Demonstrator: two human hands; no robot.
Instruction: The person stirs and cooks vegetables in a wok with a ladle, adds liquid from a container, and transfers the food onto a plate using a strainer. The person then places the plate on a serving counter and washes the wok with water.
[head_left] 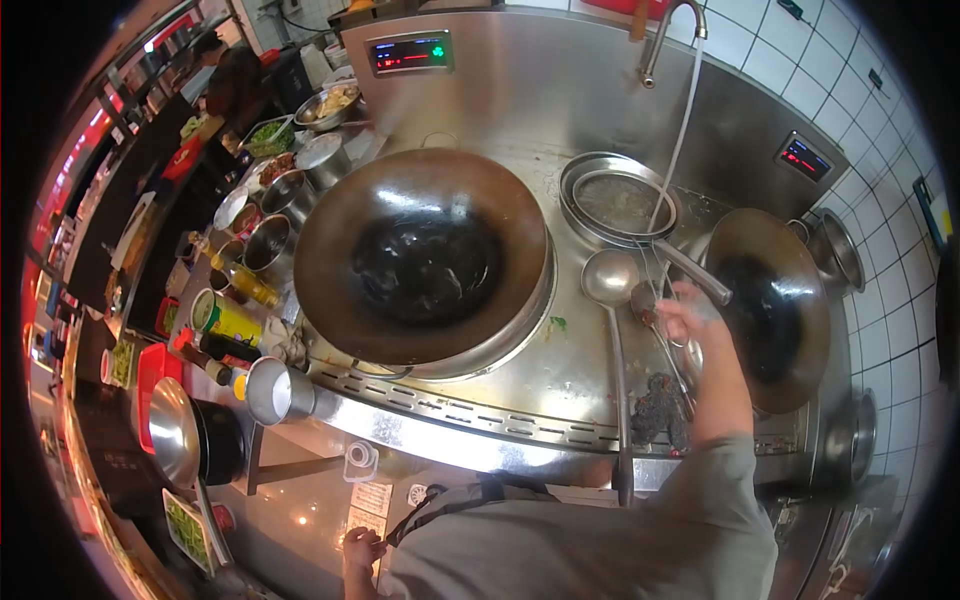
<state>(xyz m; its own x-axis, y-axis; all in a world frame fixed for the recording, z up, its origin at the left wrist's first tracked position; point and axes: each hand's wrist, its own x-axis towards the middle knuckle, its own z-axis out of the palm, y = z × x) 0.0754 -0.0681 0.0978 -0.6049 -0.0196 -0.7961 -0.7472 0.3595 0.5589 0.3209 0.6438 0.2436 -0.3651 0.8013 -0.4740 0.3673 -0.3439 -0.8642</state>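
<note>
My right hand [688,314] is over the steel counter, just below the long handle of a round strainer [620,203]. Its fingers are curled; a dark-headed utensil [644,298] is right at the fingertips, and what the fingers grip is hard to make out. Left of it lies a ladle [610,278], its long handle running toward me. A dark, clumped scrubber [661,410] is below the hand. My left hand [363,549] hangs low beside my body, fingers curled, with nothing visible in it. A large wok [340,215] with dark, shiny insides sits on the left burner.
A second wok [805,300] stands on the right. From a faucet [655,60] a thin pale stream runs down toward the strainer. Steel pots [280,390], bottles [250,285] and food bowls [325,105] crowd the left side. Another person [240,85] is at the far left.
</note>
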